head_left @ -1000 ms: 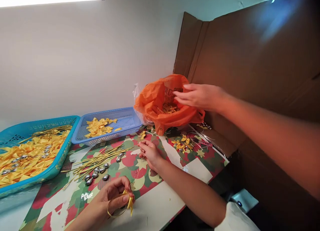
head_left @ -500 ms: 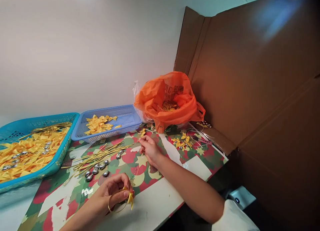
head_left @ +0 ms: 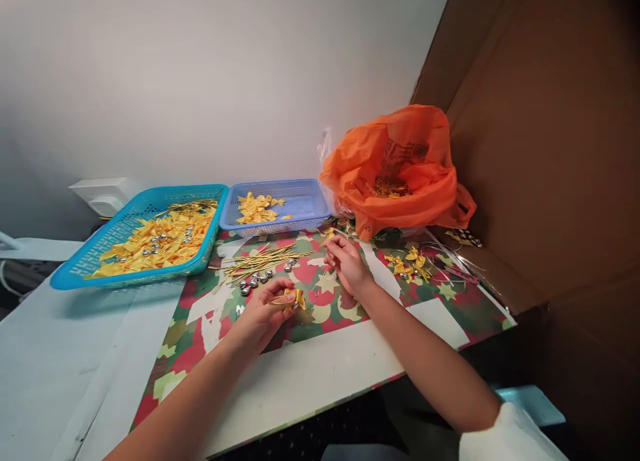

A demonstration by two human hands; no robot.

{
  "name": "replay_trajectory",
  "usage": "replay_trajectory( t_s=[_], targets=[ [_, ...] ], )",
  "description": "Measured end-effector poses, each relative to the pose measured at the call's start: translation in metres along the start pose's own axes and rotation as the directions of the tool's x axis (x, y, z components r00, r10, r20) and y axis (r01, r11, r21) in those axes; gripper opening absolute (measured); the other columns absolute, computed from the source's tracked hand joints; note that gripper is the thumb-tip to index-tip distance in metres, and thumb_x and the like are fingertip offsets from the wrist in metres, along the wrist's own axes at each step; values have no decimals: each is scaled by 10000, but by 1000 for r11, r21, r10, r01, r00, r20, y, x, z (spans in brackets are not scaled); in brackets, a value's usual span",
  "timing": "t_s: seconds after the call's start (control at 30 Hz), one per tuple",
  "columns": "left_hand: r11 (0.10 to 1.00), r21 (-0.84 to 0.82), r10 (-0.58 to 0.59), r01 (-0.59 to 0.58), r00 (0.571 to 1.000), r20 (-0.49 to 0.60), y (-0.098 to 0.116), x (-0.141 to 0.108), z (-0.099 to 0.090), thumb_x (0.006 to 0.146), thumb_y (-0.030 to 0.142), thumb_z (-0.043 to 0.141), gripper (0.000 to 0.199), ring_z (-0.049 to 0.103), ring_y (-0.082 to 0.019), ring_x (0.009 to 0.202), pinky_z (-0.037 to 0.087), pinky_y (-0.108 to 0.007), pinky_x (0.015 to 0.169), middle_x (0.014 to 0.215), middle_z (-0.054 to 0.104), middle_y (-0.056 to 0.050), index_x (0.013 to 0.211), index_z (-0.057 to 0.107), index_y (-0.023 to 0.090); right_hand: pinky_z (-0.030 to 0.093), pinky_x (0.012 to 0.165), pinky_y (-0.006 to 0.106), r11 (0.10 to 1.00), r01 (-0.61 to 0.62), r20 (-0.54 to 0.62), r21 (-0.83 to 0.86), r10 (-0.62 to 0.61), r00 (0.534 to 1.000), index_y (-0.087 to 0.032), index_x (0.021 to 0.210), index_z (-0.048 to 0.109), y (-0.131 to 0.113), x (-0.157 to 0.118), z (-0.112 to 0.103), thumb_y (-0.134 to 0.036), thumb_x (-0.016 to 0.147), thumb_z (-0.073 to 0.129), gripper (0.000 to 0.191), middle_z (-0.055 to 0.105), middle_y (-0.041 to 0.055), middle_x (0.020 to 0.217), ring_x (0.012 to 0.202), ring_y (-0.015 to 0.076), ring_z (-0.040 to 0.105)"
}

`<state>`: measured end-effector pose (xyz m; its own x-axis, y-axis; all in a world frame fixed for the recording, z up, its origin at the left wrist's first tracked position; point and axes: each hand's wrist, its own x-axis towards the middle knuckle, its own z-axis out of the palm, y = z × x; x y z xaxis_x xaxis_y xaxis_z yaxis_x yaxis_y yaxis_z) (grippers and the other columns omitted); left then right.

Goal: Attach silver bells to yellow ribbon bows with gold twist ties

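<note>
My left hand (head_left: 270, 314) is closed on a yellow ribbon bow (head_left: 299, 300), pinching it between thumb and fingers. A small silvery piece shows at the bow, and a thin gold loop runs beside the fingers. Ahead and to the right, my right hand (head_left: 349, 266) is closed in a pinch. Whatever its fingertips hold is too fine to make out. Left of it lies a bunch of thin gold twist ties (head_left: 257, 262). Shiny silver beads (head_left: 256, 281) lie between those ties and my left hand.
A turquoise basket (head_left: 213, 248) holds many yellow bows and some silver beads. Beside it, a blue basket (head_left: 307, 211) holds more bows. An orange plastic bag (head_left: 415, 211) stands open at the back, near cardboard (head_left: 540, 181). Finished-looking bow pieces (head_left: 410, 264) lie at the right.
The view has swung left, so everything sits further right in it. My left hand has risen and turned with the bow, nearer to the beads. My right hand remains pinched.
</note>
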<state>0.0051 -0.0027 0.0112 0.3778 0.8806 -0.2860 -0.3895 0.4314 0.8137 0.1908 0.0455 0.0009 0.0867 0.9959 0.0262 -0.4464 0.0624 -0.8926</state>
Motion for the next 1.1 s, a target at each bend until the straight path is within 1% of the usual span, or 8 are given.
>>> replay_trajectory(
  t_s=[0.2, 0.33, 0.43, 0.6, 0.73, 0.9, 1.0, 1.1],
  targets=[
    [995, -37, 83, -90, 984, -156, 0, 2, 1, 530, 195, 894, 377, 612, -119, 716, 507, -226, 713, 710, 647, 5, 815, 650, 168, 424, 672, 249, 992, 107, 176, -63, -95, 980, -206, 693, 573, -4, -21, 9, -425, 802, 640, 254, 553, -20, 704, 661, 107, 506],
    [990, -8, 139, -144, 968, -211, -1, 2, -1, 535, 207, 891, 366, 609, -115, 711, 502, -221, 708, 708, 633, 20, 809, 651, 175, 444, 706, 269, 989, 122, 206, -79, -103, 973, -211, 708, 579, -6, -33, 17, -424, 834, 626, 252, 568, -12, 710, 681, 118, 527],
    [991, 1, 135, -136, 978, -162, -2, 1, -1, 567, 215, 878, 325, 608, -113, 697, 492, -220, 690, 712, 636, 16, 797, 651, 176, 459, 659, 278, 998, 56, 148, 26, -60, 987, -226, 737, 559, -12, -33, 15, -438, 795, 676, 249, 540, -28, 670, 615, 111, 505],
    [995, 64, 70, -72, 997, 33, -3, -3, 0, 631, 238, 854, 267, 585, -107, 604, 451, -218, 580, 664, 641, 11, 779, 641, 176, 285, 438, 196, 979, 31, 35, 201, -39, 999, -238, 743, 506, -32, -16, -1, -399, 704, 766, 309, 230, -103, 527, 428, 58, 189],
    [991, 131, 0, -26, 982, 190, -4, -8, 1, 643, 247, 853, 256, 577, -104, 560, 392, -199, 494, 674, 678, -10, 743, 629, 174, 179, 403, 191, 985, 84, -10, 149, -84, 996, -237, 731, 492, -37, -9, -8, -414, 680, 781, 342, 166, -103, 532, 437, 62, 119],
    [974, 223, -35, -39, 947, 318, -1, -11, 5, 684, 247, 827, 200, 608, -126, 597, 438, -227, 544, 663, 679, -26, 721, 648, 165, 156, 397, 203, 996, 64, -9, 69, -64, 998, -233, 709, 486, -28, -7, -6, -442, 670, 780, 362, 172, -107, 527, 432, 55, 126],
    [966, 253, -27, -59, 946, 324, 0, -12, 8, 688, 248, 823, 192, 603, -123, 604, 454, -233, 568, 665, 670, -24, 712, 654, 161, 180, 398, 204, 993, 118, -21, 21, -118, 993, -229, 693, 506, -23, -7, -4, -461, 664, 787, 366, 209, -106, 519, 424, 49, 162],
    [964, 255, 21, -80, 974, 224, -2, -10, 7, 682, 257, 826, 208, 608, -121, 631, 456, -218, 568, 679, 665, -12, 747, 650, 169, 267, 421, 204, 980, 195, 21, -43, -194, 981, -220, 688, 549, -20, -12, -2, -457, 718, 764, 321, 318, -90, 539, 431, 46, 261]
  ],
)
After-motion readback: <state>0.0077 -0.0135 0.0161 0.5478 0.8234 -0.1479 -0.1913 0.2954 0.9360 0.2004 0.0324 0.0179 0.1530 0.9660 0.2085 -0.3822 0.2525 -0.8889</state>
